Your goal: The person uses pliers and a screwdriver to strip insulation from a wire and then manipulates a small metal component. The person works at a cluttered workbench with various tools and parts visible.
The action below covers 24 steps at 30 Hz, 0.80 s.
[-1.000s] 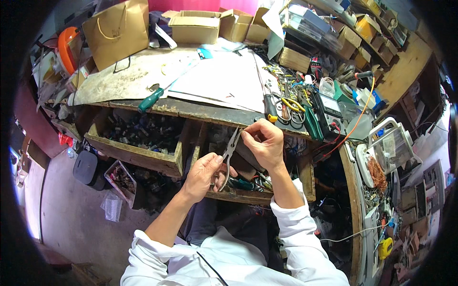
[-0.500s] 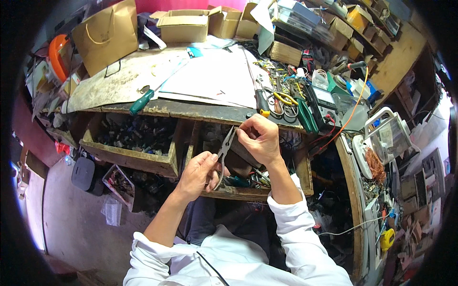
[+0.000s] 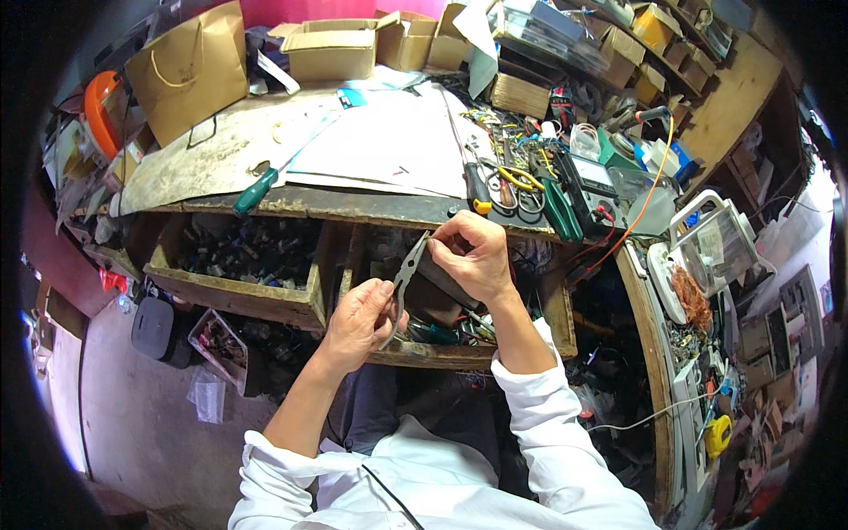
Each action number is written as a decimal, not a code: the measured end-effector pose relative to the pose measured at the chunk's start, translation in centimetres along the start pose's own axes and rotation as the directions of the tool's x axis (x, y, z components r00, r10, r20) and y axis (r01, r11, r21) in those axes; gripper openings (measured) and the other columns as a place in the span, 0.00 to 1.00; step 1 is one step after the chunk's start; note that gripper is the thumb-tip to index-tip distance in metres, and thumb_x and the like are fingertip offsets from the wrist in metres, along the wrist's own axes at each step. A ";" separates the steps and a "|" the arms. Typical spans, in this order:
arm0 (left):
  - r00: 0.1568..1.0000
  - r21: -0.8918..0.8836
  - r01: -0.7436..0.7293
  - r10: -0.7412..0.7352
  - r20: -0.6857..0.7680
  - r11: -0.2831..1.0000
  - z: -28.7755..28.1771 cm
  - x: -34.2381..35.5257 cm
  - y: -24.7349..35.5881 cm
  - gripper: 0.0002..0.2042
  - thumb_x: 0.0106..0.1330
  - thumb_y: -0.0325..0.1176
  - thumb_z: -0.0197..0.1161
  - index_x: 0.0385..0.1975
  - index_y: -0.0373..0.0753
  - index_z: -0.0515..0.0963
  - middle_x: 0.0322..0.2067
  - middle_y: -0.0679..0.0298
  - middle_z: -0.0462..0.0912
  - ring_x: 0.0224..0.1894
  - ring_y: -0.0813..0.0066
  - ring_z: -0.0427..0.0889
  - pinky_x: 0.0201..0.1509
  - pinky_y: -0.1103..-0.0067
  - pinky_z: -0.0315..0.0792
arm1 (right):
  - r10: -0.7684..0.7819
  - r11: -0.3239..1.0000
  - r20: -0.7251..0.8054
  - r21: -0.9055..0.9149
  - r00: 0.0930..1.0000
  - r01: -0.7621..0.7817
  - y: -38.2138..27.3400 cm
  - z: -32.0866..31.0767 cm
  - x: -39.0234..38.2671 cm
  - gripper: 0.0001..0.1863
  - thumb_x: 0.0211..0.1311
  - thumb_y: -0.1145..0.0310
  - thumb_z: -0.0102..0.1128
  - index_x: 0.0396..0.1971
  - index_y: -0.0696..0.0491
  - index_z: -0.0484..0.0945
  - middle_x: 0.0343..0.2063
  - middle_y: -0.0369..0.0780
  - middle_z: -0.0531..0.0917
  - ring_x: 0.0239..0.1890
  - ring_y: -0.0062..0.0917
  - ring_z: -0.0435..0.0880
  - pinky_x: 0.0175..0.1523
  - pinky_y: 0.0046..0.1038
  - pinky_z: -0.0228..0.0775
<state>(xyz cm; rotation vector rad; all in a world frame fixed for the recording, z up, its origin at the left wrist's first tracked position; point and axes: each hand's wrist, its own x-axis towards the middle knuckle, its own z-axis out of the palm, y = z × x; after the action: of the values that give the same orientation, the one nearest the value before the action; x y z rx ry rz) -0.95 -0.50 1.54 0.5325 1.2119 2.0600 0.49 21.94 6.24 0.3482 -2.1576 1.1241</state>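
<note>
My left hand (image 3: 360, 323) is wrapped round the handles of a pair of metal pliers (image 3: 409, 267), whose long jaws point up and to the right. The tip of the jaws meets the fingers of my right hand (image 3: 473, 258). Those fingers are pinched together, and whatever is between them is too small to make out. Both hands are above an open wooden drawer (image 3: 433, 355) that holds pliers with dark green handles (image 3: 435, 335) and other tools.
A second open drawer (image 3: 234, 296) at the left holds many small dark parts. On the bench lie white sheets (image 3: 389, 146), screwdrivers with a green handle (image 3: 256, 193) and a black-yellow handle (image 3: 478, 190), scissors (image 3: 521, 179), and a multimeter (image 3: 592, 174). Cardboard boxes (image 3: 331, 53) stand behind.
The jaws of the pliers have closed together near my right fingertips. Both hands have shifted slightly left along with the whole view.
</note>
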 end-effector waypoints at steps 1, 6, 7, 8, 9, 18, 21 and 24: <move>1.000 -0.004 0.004 -0.004 0.002 1.000 -0.1 -0.1 0.0 0.16 0.81 0.45 0.48 0.36 0.39 0.71 0.24 0.60 0.80 0.14 0.90 0.62 0.15 0.89 0.55 | 0.012 1.000 0.005 0.013 1.000 -0.012 -0.1 0.0 0.0 0.05 0.54 0.79 0.71 0.25 0.58 0.81 0.20 0.30 0.77 0.21 0.09 0.69 0.26 0.16 0.60; 0.996 -0.110 0.069 -0.062 0.064 0.992 -0.4 -0.1 0.7 0.15 0.81 0.44 0.49 0.38 0.40 0.72 0.23 0.62 0.79 0.14 0.90 0.62 0.16 0.89 0.55 | 0.128 0.974 0.036 0.181 0.991 -0.133 0.0 0.1 -0.2 0.06 0.56 0.77 0.71 0.25 0.58 0.81 0.21 0.28 0.77 0.23 0.07 0.70 0.27 0.14 0.61; 0.995 -0.127 0.085 -0.076 0.069 0.988 -0.5 0.0 0.8 0.14 0.81 0.44 0.49 0.38 0.40 0.72 0.23 0.62 0.79 0.13 0.89 0.64 0.16 0.89 0.57 | 0.131 0.973 0.037 0.184 0.991 -0.136 0.0 0.2 -0.2 0.06 0.57 0.77 0.71 0.26 0.58 0.81 0.21 0.28 0.78 0.23 0.07 0.70 0.27 0.14 0.61; 0.993 -0.144 0.100 -0.090 0.074 0.985 -0.5 0.0 0.8 0.14 0.81 0.43 0.49 0.38 0.39 0.72 0.23 0.62 0.79 0.13 0.88 0.65 0.16 0.89 0.59 | 0.135 0.972 0.038 0.187 0.990 -0.139 0.0 0.2 -0.2 0.06 0.57 0.77 0.71 0.26 0.58 0.81 0.21 0.27 0.78 0.23 0.07 0.71 0.27 0.14 0.62; 0.997 -0.101 0.061 -0.056 0.056 0.993 -0.5 0.1 0.5 0.14 0.81 0.43 0.50 0.38 0.39 0.71 0.23 0.63 0.79 0.14 0.87 0.68 0.17 0.89 0.60 | 0.146 0.971 0.043 0.186 0.988 -0.152 0.1 0.3 -0.3 0.05 0.57 0.77 0.71 0.26 0.58 0.82 0.21 0.27 0.77 0.23 0.07 0.71 0.27 0.14 0.62; 0.978 -0.019 0.207 -0.207 0.039 0.978 0.6 0.3 1.8 0.13 0.78 0.41 0.56 0.40 0.36 0.74 0.22 0.66 0.79 0.14 0.80 0.75 0.17 0.84 0.67 | 0.111 0.992 0.036 0.059 0.993 -0.113 0.4 0.4 -0.5 0.05 0.55 0.78 0.71 0.27 0.59 0.81 0.22 0.30 0.78 0.22 0.08 0.70 0.27 0.16 0.62; 0.985 -0.023 0.170 -0.170 0.006 0.985 0.4 0.4 1.3 0.14 0.76 0.41 0.59 0.34 0.37 0.76 0.20 0.68 0.77 0.13 0.82 0.72 0.15 0.85 0.64 | -0.058 0.997 -0.024 -0.060 0.998 0.057 -0.8 0.3 0.2 0.06 0.53 0.76 0.70 0.28 0.60 0.81 0.21 0.36 0.79 0.20 0.18 0.75 0.26 0.22 0.67; 0.983 -0.083 0.155 -0.162 -0.086 0.984 0.3 0.4 1.0 0.14 0.75 0.42 0.61 0.31 0.38 0.75 0.19 0.68 0.76 0.13 0.83 0.71 0.14 0.84 0.62 | -0.211 0.970 -0.191 -0.161 0.959 0.181 -1.1 -0.7 0.5 0.02 0.58 0.78 0.65 0.29 0.60 0.81 0.20 0.38 0.80 0.20 0.21 0.77 0.26 0.23 0.67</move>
<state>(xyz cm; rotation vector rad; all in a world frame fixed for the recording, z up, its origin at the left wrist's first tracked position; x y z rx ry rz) -1.36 -0.41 2.61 0.2982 1.1838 2.0042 0.93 21.89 7.55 0.3563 -1.9589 0.8511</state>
